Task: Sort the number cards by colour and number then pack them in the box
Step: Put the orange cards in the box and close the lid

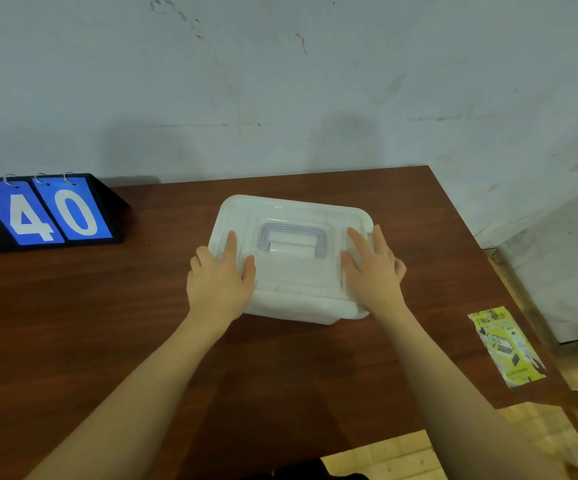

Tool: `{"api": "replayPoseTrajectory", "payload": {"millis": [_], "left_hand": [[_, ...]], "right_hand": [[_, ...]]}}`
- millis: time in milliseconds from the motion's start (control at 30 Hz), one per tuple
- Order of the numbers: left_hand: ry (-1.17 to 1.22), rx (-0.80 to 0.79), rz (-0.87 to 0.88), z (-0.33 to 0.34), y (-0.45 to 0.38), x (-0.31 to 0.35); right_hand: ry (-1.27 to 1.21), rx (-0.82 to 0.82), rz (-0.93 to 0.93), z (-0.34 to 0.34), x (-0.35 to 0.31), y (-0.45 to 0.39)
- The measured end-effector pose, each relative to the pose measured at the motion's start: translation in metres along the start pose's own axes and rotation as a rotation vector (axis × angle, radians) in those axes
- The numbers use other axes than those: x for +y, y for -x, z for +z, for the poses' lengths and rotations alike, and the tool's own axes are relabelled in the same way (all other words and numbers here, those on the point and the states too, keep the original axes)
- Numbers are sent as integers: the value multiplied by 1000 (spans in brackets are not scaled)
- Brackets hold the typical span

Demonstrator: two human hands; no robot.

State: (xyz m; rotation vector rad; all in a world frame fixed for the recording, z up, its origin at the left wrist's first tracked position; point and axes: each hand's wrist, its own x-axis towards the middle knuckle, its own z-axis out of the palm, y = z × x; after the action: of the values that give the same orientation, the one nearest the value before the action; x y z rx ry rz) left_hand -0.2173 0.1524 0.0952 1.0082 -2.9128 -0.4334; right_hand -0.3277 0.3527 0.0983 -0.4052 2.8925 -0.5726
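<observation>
A white plastic box (294, 282) with its lid on and a grey handle (291, 239) lying flat stands in the middle of the brown table. My left hand (220, 280) lies flat on the left part of the lid, fingers straight. On the right part of the lid my right hand (372, 271) rests the same way, its outer fingers reaching over the right edge. At the far left a black flip scoreboard (43, 213) shows blue cards 4 and 0 and part of a red 4. What is inside the box cannot be seen.
The brown table (142, 323) stands against a pale wall, its right edge close to the box. A yellow leaflet (507, 346) lies near the right edge. Tiled floor shows beyond the table's front and right edges.
</observation>
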Motion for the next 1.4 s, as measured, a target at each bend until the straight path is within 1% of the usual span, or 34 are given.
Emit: {"api": "replayPoseTrajectory", "payload": {"millis": [67,167,333,467,633,733,800,833,933,1167,1400], "left_hand": [[-11,-2,-5,1,0,-1],[-8,-14,-10,1,0,-1],[-84,-24,-20,-2,0,3],[-129,-11,-17,-7,-3,6],[-46,32,-13,-9,-13,7],[23,48,60,-7,-21,10],[10,27,126,-5,-23,10],[15,6,132,-4,-24,10],[37,-32,93,-2,-23,11],[40,-6,26,2,-14,17],[53,13,1,0,-10,18]], "right_hand": [[-36,-42,37,3,2,3],[-207,-106,85,7,1,5],[-48,-100,87,7,0,-1],[-110,-129,83,2,4,-15],[-114,-116,12,-4,11,-31],[-46,-109,17,-5,13,-35],[-52,-104,39,-4,13,-34],[-70,-96,55,-4,13,-34],[-65,-74,52,-8,10,-34],[38,-83,6,-6,6,-38],[105,-44,-20,-9,5,-37]]}}
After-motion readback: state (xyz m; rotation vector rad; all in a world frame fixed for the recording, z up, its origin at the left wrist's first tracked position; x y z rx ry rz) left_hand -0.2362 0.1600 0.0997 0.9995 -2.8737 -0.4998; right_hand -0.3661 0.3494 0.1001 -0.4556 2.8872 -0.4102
